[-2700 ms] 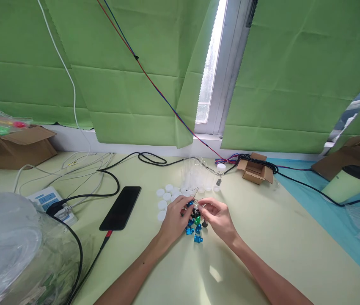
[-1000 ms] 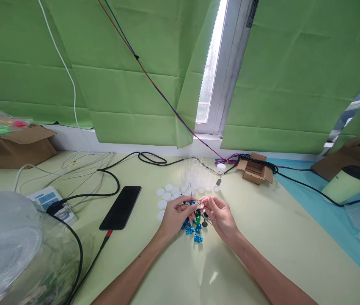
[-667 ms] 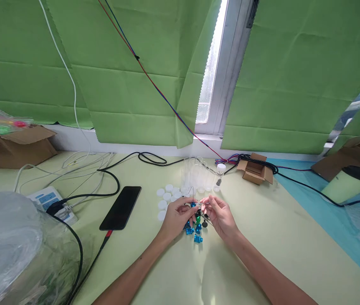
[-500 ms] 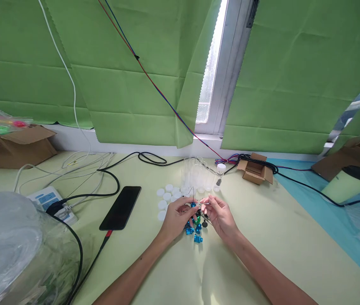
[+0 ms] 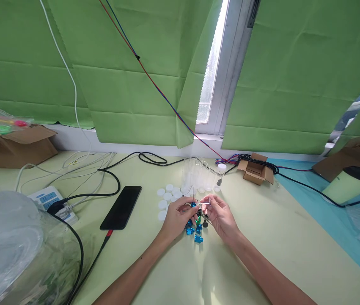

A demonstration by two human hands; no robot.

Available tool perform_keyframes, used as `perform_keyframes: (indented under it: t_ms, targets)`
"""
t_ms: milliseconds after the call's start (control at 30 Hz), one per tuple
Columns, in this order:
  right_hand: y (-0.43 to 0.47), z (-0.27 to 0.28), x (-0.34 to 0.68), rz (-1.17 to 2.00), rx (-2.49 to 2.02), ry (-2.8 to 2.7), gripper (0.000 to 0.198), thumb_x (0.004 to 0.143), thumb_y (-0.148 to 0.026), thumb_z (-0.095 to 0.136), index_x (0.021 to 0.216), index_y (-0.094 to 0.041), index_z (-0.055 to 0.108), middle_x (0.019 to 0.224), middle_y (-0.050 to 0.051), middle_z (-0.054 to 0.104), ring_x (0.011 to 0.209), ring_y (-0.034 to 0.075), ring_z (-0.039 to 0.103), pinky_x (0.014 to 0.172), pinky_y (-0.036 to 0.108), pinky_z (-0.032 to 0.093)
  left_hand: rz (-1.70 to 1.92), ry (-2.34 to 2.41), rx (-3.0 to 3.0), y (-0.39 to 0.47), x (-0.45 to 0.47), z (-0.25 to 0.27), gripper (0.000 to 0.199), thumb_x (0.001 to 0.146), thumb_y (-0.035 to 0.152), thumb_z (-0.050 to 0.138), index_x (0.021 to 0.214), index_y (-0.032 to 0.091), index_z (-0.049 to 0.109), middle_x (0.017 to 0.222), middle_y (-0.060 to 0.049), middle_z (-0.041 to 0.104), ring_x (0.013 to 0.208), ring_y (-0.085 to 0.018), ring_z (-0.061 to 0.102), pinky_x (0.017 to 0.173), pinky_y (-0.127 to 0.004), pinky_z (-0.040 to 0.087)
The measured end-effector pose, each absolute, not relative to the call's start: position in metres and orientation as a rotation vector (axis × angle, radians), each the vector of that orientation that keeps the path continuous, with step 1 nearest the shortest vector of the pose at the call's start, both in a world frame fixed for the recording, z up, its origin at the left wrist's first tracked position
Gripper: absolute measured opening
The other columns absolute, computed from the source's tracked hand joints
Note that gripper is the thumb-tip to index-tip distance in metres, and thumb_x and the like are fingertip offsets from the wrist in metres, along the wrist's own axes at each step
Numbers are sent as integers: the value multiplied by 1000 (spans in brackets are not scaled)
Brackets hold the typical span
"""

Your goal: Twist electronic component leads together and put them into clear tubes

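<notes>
Covering the window [image 5: 213, 67], green blinds [image 5: 110, 72], pale green table [image 5: 262, 237]

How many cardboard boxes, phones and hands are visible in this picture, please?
Cardboard boxes: 3
Black phone: 1
Hands: 2, the left hand pinching a blue part, the right hand a thin metal piece
Total: 6
</notes>
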State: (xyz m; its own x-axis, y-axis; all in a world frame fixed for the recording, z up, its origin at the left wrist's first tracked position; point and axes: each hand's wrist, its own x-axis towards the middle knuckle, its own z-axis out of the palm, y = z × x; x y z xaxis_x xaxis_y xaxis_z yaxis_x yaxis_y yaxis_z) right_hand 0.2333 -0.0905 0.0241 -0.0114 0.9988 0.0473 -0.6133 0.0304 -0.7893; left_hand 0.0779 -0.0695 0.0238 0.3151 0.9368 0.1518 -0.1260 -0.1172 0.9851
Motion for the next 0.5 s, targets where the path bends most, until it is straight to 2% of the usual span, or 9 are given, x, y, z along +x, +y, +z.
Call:
perform_keyframes:
  t_ms: [233, 500]
  targets:
    - [-92, 28, 236, 1431, -652, -752, 28, 73, -35, 83, 95, -22, 71, 88, 3, 70, 72, 11, 61, 71, 24, 51, 1076, 845, 1276, -72, 78, 36, 30, 73, 40, 76, 87, 15, 66, 55, 0, 64, 47, -14, 59, 52, -26, 51]
    - [-91, 25, 237, 1375, -700, -798, 26, 72, -35, 83, 92, -21, 73, 86, 3, 70, 72, 13, 62, 70, 28, 53, 1080, 851, 1241, -73, 78, 36, 30, 72, 40, 77, 86, 16, 65, 55, 1, 64, 47, -15, 59, 52, -27, 51]
